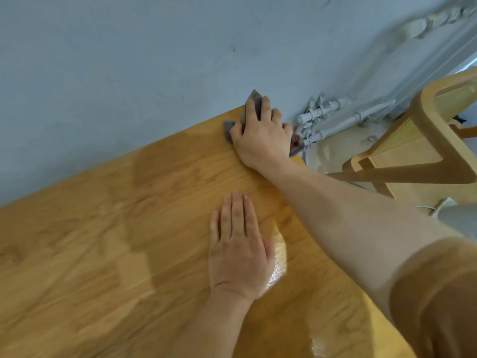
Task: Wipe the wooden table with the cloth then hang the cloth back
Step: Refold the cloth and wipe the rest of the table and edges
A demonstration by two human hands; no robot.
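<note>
The wooden table (pixel 108 241) fills the lower left of the head view, its far edge against a grey wall. At the table's far right corner my right hand (pixel 260 135) presses down on a grey cloth (pixel 251 102), which sticks out beyond my fingers and beside my thumb. Most of the cloth is hidden under the hand. My left hand (pixel 238 249) lies flat on the tabletop, palm down, fingers together, holding nothing.
A wooden chair with a woven back (pixel 423 140) stands right of the table's corner. White painted pipes (pixel 333 117) run along the wall base behind the corner. The grey wall (pixel 129 73) borders the table's far edge. Darker patches show on the tabletop.
</note>
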